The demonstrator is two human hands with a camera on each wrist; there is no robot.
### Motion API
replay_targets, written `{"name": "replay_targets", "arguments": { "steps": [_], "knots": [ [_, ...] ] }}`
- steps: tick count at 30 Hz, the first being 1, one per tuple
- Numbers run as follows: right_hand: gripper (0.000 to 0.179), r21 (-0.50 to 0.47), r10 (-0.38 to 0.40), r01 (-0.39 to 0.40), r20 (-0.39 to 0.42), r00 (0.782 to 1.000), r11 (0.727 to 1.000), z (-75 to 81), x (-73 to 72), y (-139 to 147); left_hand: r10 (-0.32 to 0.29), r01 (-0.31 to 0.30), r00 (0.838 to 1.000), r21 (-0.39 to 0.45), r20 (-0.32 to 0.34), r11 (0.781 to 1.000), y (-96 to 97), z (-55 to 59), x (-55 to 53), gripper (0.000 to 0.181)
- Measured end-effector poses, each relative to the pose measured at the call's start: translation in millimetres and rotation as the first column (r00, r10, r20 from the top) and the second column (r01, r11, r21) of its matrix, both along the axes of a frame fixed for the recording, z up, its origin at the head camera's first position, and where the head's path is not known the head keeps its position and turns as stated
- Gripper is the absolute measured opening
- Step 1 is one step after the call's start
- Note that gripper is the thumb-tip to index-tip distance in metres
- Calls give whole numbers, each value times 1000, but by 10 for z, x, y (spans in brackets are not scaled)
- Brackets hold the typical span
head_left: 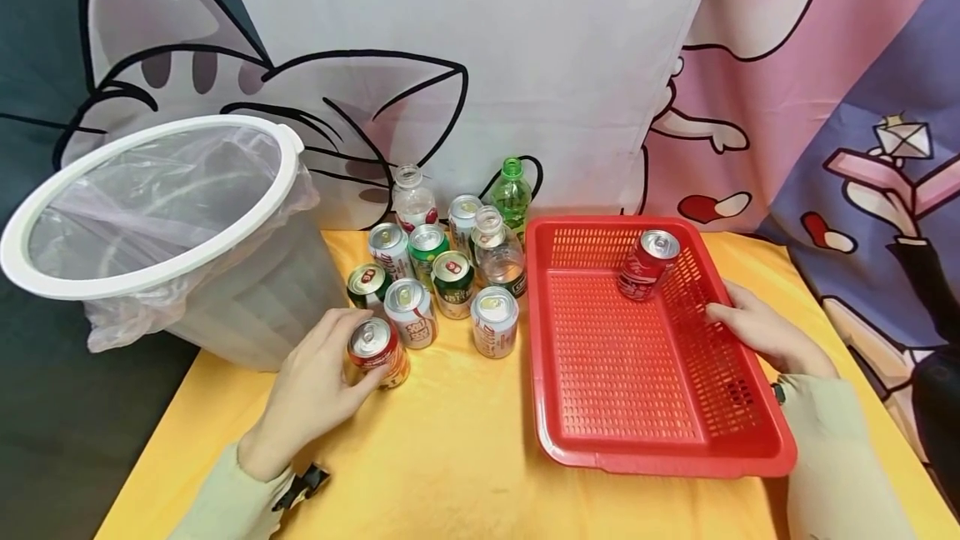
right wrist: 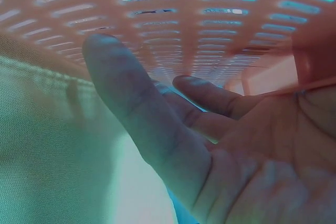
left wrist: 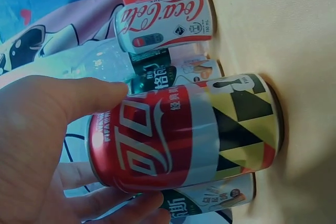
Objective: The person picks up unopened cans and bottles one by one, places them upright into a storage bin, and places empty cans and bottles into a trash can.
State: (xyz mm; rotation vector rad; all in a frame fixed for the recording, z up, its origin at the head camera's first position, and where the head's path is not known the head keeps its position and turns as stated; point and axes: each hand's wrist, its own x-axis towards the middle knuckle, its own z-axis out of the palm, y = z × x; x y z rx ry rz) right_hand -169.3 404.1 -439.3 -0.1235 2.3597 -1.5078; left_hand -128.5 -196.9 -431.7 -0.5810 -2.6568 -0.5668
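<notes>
My left hand (head_left: 315,386) grips a red Coca-Cola can (head_left: 380,352), thumb on one side and fingers on the other. The left wrist view shows its yellow and black checkered lower part close to the tabletop. Right behind it stand a white and red can (head_left: 411,315) and a dark green can (head_left: 368,283). My right hand (head_left: 765,332) holds the right side of a red plastic basket (head_left: 551,407), a digit over its rim. From the right wrist view, other fingers (right wrist: 121,77) lie beneath the perforated plastic. A red can (head_left: 648,265) stands inside the basket, toward the back.
A white-rimmed bin (head_left: 292,148) with a clear liner stands at the left. Between bin and basket cluster several more cans, a green bottle (head_left: 512,197) and clear bottles (head_left: 501,261). A yellow cloth (head_left: 442,448) covers the table; a printed curtain (head_left: 570,73) hangs behind.
</notes>
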Motion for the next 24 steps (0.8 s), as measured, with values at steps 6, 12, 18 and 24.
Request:
{"name": "replay_targets", "arguments": {
  "steps": [6, 12, 18, 24],
  "knots": [
    [49, 12, 6, -6, 13, 1000, 1000, 8, -19, 13, 2, -2, 1000, 9, 21, 1000, 19, -18, -20, 75],
    [48, 4, 12, -12, 5, 1000, 1000, -5, -12, 29, -2, 1, 999, 13, 54, 1000, 67, -4, -22, 75],
    [46, -30, 23, -24, -3, 1000, 999, -27, 1, 26, -3, 2, 997, 14, 79, 1000, 63, 35, -23, 79],
    [47, -26, 26, -26, 0, 1000, 999, -22, -5, 13, -26, 25, 994, 15, 110, 1000, 23, 54, -52, 86]
  ]
}}
